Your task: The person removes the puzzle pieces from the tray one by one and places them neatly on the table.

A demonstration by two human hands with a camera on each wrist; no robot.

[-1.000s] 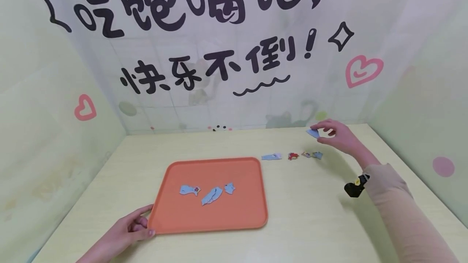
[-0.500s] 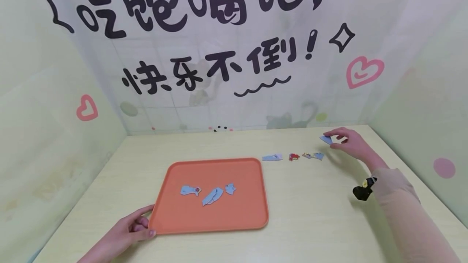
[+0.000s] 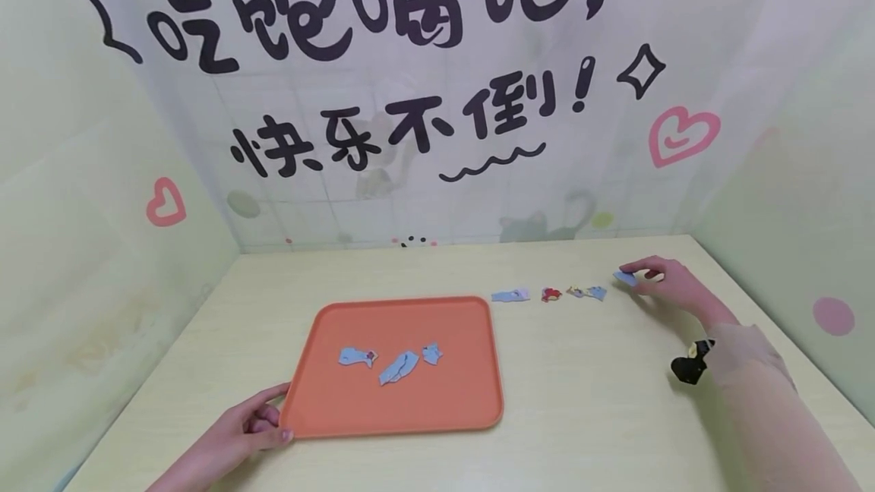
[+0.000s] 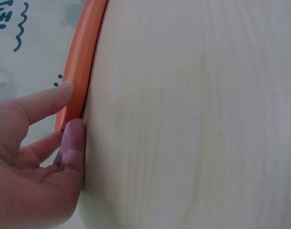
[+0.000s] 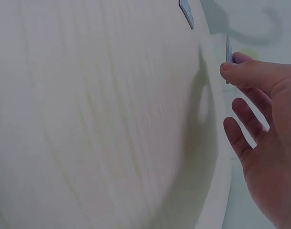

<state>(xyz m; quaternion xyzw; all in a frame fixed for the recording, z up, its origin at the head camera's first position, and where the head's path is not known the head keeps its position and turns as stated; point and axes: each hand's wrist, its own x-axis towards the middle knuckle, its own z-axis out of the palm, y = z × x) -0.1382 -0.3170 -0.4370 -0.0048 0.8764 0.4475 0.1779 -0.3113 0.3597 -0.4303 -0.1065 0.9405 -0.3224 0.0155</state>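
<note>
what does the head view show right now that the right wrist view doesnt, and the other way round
Only the head view: the orange rectangular tray, the irregular blue flat pieces lying on it and the left hand holding its near left corner.

Only the right wrist view: the palm of the right hand.

Both: that hand pinching a light blue flat piece above the pale wood-grained table.

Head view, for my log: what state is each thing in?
Orange tray, flat on the table
Blue puzzle piece, pinched, raised
Tray's puzzle pieces, lying loose
Row of puzzle pieces, lying right of the tray
Left hand, gripping the tray's corner
Right hand, pinching the blue puzzle piece
</note>
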